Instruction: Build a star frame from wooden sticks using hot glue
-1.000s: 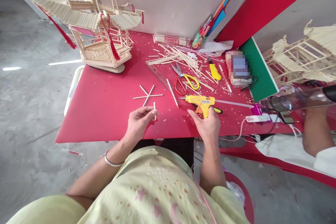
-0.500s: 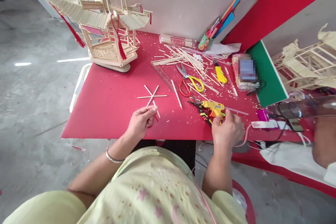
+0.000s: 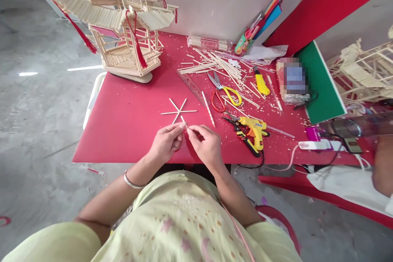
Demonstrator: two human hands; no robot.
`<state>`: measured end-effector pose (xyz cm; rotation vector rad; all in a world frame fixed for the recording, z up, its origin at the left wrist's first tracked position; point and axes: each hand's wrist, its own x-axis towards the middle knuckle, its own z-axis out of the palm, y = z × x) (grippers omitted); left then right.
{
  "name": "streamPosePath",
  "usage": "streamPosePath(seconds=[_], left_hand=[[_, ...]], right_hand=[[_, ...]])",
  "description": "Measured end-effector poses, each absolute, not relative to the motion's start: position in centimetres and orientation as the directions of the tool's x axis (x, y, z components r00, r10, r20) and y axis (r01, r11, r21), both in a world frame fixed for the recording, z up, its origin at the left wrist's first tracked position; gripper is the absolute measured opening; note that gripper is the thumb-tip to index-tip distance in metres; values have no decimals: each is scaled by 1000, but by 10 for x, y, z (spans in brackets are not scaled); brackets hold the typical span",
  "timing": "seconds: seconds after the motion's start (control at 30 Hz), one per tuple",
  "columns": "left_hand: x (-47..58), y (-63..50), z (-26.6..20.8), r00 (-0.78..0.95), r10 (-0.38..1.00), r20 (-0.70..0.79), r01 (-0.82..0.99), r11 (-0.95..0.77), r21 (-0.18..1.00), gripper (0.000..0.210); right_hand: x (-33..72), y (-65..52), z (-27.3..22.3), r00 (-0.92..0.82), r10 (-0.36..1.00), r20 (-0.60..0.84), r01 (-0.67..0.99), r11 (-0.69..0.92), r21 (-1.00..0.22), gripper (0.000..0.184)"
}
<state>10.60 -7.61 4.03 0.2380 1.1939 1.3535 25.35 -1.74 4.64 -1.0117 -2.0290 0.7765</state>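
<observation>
My left hand point(image 3: 167, 141) pinches a short wooden stick point(image 3: 183, 119) between thumb and fingers above the red table. My right hand point(image 3: 206, 145) meets it, its fingertips closed at the stick's lower end. Just beyond them, several sticks crossed into a star shape point(image 3: 179, 111) lie flat on the table. A pencil-like marked stick point(image 3: 208, 109) lies right of the star. Farther right, the yellow hot glue gun point(image 3: 256, 127) rests against black-and-yellow pliers point(image 3: 247, 139).
A wooden stick pavilion model point(image 3: 125, 45) with red tassels stands at the back left. Scissors point(image 3: 218, 84), a ruler point(image 3: 190, 86), a yellow utility knife point(image 3: 260, 82) and loose sticks point(image 3: 225, 65) lie mid-table. A power strip point(image 3: 319, 145) and another person's arm point(image 3: 383, 163) are at right.
My right hand has left the glue gun and moved left to the stick in my left hand. The glue gun now lies on the table. The view has shifted slightly.
</observation>
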Motion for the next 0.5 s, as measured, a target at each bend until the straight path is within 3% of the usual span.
streamPosePath(seconds=[0.07, 0.13, 0.2, 0.27, 0.37, 0.5], left_hand=[[92, -78, 41, -336, 827, -451, -432, 290, 854, 48], [71, -72, 41, -478, 855, -200, -49, 201, 978, 35], [45, -57, 39, -430, 893, 134, 391, 50, 919, 21], [22, -37, 33, -253, 909, 332, 632, -105, 768, 19], [0, -11, 19, -64, 903, 424, 726, -250, 641, 22], [-7, -1, 5, -21, 882, 470, 741, -302, 600, 21]], right_hand=[[254, -12, 41, -414, 828, 378, 457, 548, -700, 18], [252, -6, 33, -434, 811, 393, 522, 582, -624, 18], [247, -1, 25, -476, 798, 369, 568, 600, -564, 16], [241, 4, 18, -502, 795, 340, 601, 603, -524, 14], [234, 7, 10, -516, 790, 330, 623, 611, -489, 13], [231, 9, 3, -527, 768, 363, 604, 639, -476, 15]])
